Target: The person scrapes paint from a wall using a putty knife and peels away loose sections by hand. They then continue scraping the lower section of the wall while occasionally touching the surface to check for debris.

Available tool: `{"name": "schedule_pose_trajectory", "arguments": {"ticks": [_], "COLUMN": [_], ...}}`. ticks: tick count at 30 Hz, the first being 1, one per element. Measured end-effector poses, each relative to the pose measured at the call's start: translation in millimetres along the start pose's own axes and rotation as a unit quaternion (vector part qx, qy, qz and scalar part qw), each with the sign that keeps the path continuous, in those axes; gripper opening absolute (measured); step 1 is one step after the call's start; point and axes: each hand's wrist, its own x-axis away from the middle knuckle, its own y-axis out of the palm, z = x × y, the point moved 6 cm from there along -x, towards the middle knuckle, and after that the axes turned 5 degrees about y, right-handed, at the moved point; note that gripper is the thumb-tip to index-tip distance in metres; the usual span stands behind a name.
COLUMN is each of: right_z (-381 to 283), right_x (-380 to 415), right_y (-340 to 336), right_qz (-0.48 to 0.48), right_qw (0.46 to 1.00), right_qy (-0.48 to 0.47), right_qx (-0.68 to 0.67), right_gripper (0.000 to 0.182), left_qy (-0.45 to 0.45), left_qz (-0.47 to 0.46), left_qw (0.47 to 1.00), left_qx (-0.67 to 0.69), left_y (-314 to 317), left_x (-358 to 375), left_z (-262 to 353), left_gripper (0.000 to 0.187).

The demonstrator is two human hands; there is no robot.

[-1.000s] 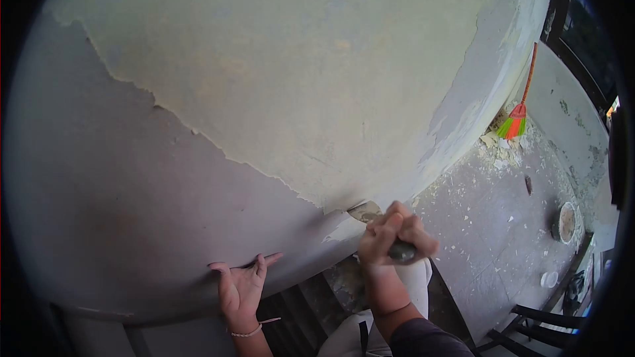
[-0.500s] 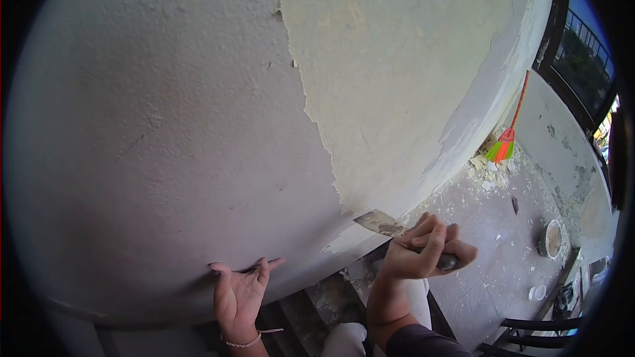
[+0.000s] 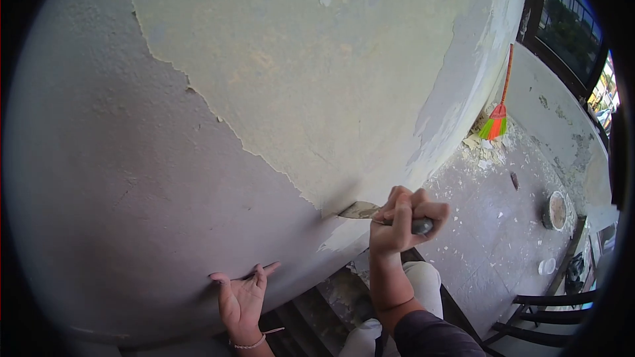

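Note:
In my right hand (image 3: pixel 405 219) is a putty knife (image 3: pixel 360 210), its dark handle end poking out behind my fist. The blade meets the wall (image 3: pixel 344 99) at the lower end of a ragged paint edge. Above that edge lies a pale, yellowish stripped patch; below and left, grey-lilac paint (image 3: pixel 172 205) still covers the surface. My left hand (image 3: pixel 245 301) rests against the painted wall lower down, fingers spread and nothing in them. A braided bracelet circles that wrist.
A broom (image 3: pixel 495 119) with orange and green bristles leans in the far corner over paint flakes. On the floor (image 3: pixel 463 258) stand a round bucket (image 3: pixel 555 210) and a small white cup (image 3: pixel 546 266). Dark stairs (image 3: pixel 317 317) lie below me, black railings (image 3: pixel 549 317) at right.
The view has turned, so the paint edge now slants more. My right hand and the putty knife have shifted left and slightly up; my left hand stays against the wall.

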Motion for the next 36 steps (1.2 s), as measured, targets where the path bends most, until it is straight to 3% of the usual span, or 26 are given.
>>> {"name": "schedule_pose_trajectory", "arguments": {"ticks": [2, 4, 6, 8, 9, 12, 13, 16, 19, 21, 22, 24, 28, 31, 36], "right_z": [-22, 1, 62, 50, 33, -4, 9, 19, -21, -4, 19, 60, 1, 14, 6], "right_x": [-5, 10, 28, 29, 25, 9, 13, 5, -10, 4, 18, 38, 21, 19, 4], "right_y": [-4, -2, -10, -22, -27, -26, -20, -18, -20, -17, -10, -7, -35, -23, -16], "right_qz": [0.017, -0.015, -0.17, -0.133, -0.055, -0.027, -0.019, -0.038, 0.056, 0.009, -0.009, -0.148, -0.098, -0.035, 0.002], "right_qw": [0.996, 0.999, 0.959, 0.977, 0.996, 0.995, 1.0, 0.999, 0.995, 0.998, 1.0, 0.965, 0.994, 0.999, 1.0], "right_qy": [-0.047, -0.034, -0.002, -0.003, 0.033, -0.043, 0.005, 0.034, -0.039, -0.027, -0.017, -0.017, 0.043, -0.002, 0.012], "right_qx": [-0.081, 0.009, 0.225, 0.166, 0.054, -0.091, -0.005, 0.011, -0.079, -0.049, 0.024, 0.215, -0.015, -0.017, 0.014], "right_gripper": [0.025, 0.026, 0.03, 0.03, 0.03, 0.029, 0.03, 0.032, 0.025, 0.028, 0.029, 0.036, 0.032, 0.025, 0.026], "left_qy": [0.003, -0.011, -0.014, -0.01, -0.005, 0.002, 0.0, -0.02, 0.0, 0.005, 0.002, -0.003, 0.007, 0.016, 0.01], "left_qz": [-0.017, -0.021, 0.033, 0.042, 0.033, 0.047, 0.051, 0.057, 0.058, 0.069, 0.075, 0.087, 0.084, 0.087, 0.044], "left_qw": [1.0, 0.999, 0.998, 0.995, 0.996, 0.996, 0.995, 0.992, 0.995, 0.992, 0.99, 0.989, 0.992, 0.991, 0.998], "left_qx": [-0.016, -0.025, 0.058, 0.087, 0.077, 0.075, 0.082, 0.11, 0.086, 0.106, 0.115, 0.121, 0.096, 0.096, 0.043], "left_y": [7, 9, 5, 7, 7, 9, 11, 9, 9, 15, 17, 11, 11, 15, 12], "left_x": [-6, -1, 3, -3, -5, 1, 2, 1, 2, 4, 4, 4, 3, 4, 2], "left_z": [-1, -1, 0, 0, -1, -1, -3, -3, -4, -5, -8, -8, -4, -6, -3], "left_gripper": [0.138, 0.141, 0.12, 0.112, 0.113, 0.115, 0.116, 0.121, 0.127, 0.129, 0.13, 0.132, 0.133, 0.132, 0.132]}}
